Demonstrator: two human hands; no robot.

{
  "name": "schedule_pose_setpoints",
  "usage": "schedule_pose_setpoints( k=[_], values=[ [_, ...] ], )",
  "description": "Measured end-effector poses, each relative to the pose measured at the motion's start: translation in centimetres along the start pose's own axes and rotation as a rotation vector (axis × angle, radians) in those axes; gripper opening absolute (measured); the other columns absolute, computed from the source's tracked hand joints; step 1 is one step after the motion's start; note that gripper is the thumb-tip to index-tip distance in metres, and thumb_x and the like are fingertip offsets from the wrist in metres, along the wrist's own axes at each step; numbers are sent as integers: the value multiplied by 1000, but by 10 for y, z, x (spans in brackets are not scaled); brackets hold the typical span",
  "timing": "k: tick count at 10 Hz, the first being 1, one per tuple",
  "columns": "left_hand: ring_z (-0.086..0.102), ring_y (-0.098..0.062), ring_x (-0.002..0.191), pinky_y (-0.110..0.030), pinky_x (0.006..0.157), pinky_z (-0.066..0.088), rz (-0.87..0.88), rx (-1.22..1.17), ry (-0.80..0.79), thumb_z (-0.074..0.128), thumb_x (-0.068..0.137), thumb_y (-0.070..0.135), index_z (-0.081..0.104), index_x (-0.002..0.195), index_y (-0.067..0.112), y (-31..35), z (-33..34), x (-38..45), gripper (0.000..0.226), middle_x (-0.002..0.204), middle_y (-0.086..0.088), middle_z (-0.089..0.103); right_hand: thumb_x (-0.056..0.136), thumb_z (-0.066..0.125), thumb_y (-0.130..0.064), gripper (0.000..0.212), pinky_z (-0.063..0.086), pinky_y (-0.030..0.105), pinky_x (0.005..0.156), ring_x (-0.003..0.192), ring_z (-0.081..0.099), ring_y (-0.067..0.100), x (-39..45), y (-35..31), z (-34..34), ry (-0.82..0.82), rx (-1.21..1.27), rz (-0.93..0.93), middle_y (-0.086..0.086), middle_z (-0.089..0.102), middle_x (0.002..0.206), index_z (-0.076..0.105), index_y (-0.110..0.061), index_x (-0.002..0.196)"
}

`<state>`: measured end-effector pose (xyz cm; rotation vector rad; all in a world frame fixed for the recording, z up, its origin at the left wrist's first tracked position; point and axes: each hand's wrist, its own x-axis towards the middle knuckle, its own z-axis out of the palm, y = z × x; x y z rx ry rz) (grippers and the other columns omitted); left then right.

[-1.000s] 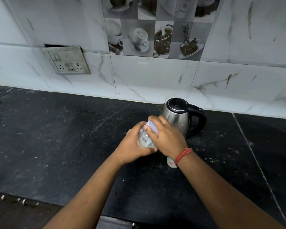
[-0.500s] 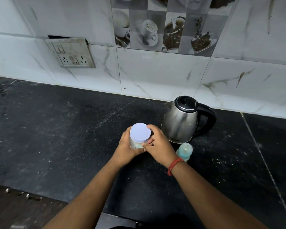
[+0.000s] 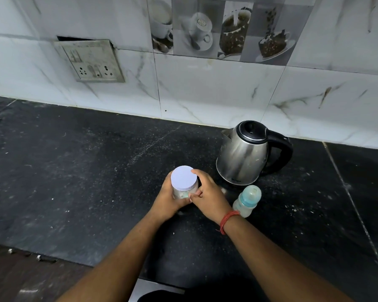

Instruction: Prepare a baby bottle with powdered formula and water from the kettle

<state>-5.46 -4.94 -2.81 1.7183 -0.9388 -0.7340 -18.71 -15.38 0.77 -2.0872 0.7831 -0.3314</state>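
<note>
Fingers [image 3: 196, 174] curled around jar [image 3: 184, 182]

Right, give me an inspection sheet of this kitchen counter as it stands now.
Surface: black stone counter, dusted with pale specks and powder streaks.
Job's things: formula jar with its white lid on, held upright over the counter; baby bottle standing capped, right of the jar; steel kettle behind the bottle, lid shut, handle to the right.
Clutter: nothing seen apart from the specks.
Grippers: left hand grips the jar's body; right hand curls round the jar at its lid, red thread on the wrist.
Cables: nothing seen; no cord visible at the kettle.
Surroundings: marble-look wall tiles, a strip of coffee-cup picture tiles, and a switch and socket plate on the left.
</note>
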Motion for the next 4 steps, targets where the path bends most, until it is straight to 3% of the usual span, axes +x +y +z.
schedule_pose_setpoints(
  k=[1,2,3,4],
  values=[
    [48,7,129,-7,94,44,5,-3,-23,91,76,20,31,149,35,-2,-2,0,96,144,14,48,84,68,-3,76,41,3,84,105,61,19,-1,2,2,-19,-20,-12,-8,37,151,36,-32,148],
    [45,12,130,-4,92,44,-19,-3,-51,89,78,19,23,155,31,-6,-5,-1,102,148,15,44,85,71,-10,75,47,19,95,116,60,27,0,5,2,-19,-32,-25,-8,35,151,36,-31,148],
    [39,14,134,3,99,30,-53,7,-42,89,77,27,14,158,33,1,-12,-6,110,154,18,36,86,73,-20,73,49,21,94,114,60,24,-4,-1,-2,14,-14,-89,-9,34,152,37,-30,148],
    [23,5,147,0,105,22,-49,-52,-23,87,70,56,8,163,29,7,-22,-9,124,160,21,22,90,71,-35,72,42,5,82,108,57,15,-4,-6,-9,64,-15,-77,-12,32,153,34,-32,151]
  ],
)
